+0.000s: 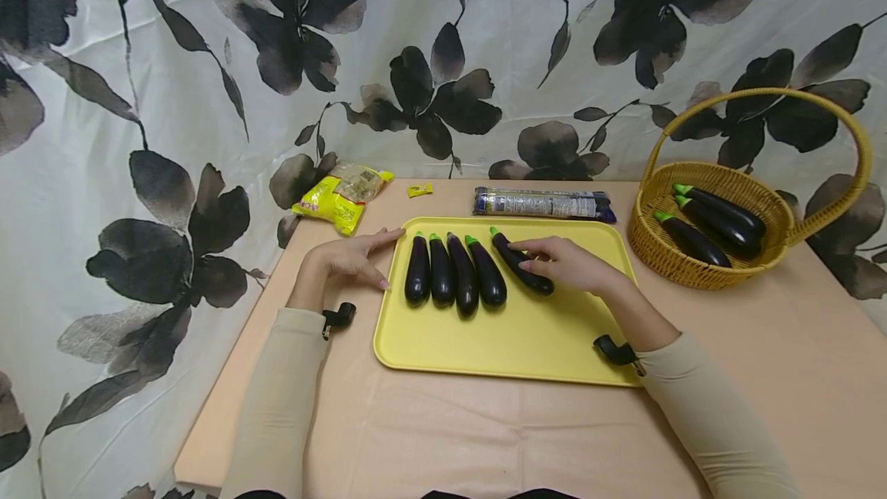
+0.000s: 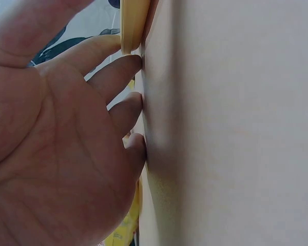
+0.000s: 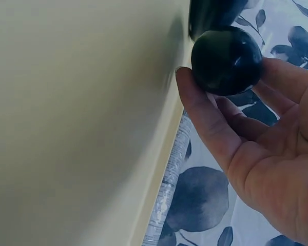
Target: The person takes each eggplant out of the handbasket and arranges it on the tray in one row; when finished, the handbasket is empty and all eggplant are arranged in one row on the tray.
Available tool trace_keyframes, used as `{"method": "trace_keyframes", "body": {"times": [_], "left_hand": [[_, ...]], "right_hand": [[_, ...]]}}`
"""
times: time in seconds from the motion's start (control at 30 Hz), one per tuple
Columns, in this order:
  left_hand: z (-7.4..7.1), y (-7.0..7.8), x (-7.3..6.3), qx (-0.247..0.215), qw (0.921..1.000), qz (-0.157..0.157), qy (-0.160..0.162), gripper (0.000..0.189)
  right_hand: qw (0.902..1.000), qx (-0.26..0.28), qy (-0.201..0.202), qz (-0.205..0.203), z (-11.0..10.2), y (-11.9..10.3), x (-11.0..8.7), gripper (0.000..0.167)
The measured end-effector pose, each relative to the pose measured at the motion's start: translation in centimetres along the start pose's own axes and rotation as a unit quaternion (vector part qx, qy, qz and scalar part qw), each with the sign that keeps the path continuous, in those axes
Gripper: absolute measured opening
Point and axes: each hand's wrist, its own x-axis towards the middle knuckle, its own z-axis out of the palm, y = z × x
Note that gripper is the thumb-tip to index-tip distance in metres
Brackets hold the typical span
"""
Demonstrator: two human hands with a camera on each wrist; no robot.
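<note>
A yellow tray lies on the table, bearing several dark purple eggplants with green tips. Side by side in its left half is a row of eggplants, tips pointing to the back. To their right, a slanted eggplant is pinched between thumb and fingers of my right hand. In the right wrist view the rounded end of that eggplant shows between the fingertips, close over the tray. At the tray's left edge, my left hand rests with spread fingers, its fingertips touching the rim.
A wicker basket with a tall handle holds several eggplants at the back right. Behind the tray lie a long dark blue package and a small yellow packet. A yellow bag sits at the back left. Floral fabric hangs behind.
</note>
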Motion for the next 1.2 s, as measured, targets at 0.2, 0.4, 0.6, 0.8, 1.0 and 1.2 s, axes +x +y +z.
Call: {"method": "trace_keyframes", "body": {"times": [0.2,0.4,0.6,0.8,1.0,1.2], "left_hand": [[0.0,0.1,0.1,0.008,1.0,0.002,0.004,0.125],[0.0,0.2,0.1,0.015,0.9998,0.004,0.009,0.124],[-0.1,0.0,0.1,0.005,1.0,0.0,0.001,0.125],[0.0,0.0,0.1,-0.008,1.0,-0.004,-0.003,0.124],[0.1,-0.1,0.1,-0.009,1.0,-0.001,0.0,0.123],[0.0,-0.1,0.2,0.006,1.0,0.003,0.005,0.124]], "right_hand": [[0.9996,-0.028,-0.009,0.001,0.5,0.2,0.2,0.046],[0.9987,-0.047,-0.018,-0.003,0.7,0.3,0.4,0.047],[0.9982,-0.058,-0.01,0.006,0.9,0.0,0.4,0.047],[0.9984,-0.055,-0.01,0.007,1.0,-0.1,0.4,0.045],[0.9987,-0.049,-0.013,0.005,1.0,-0.1,0.4,0.045],[0.9986,-0.05,-0.019,0.004,1.1,0.1,0.7,0.046]]}}
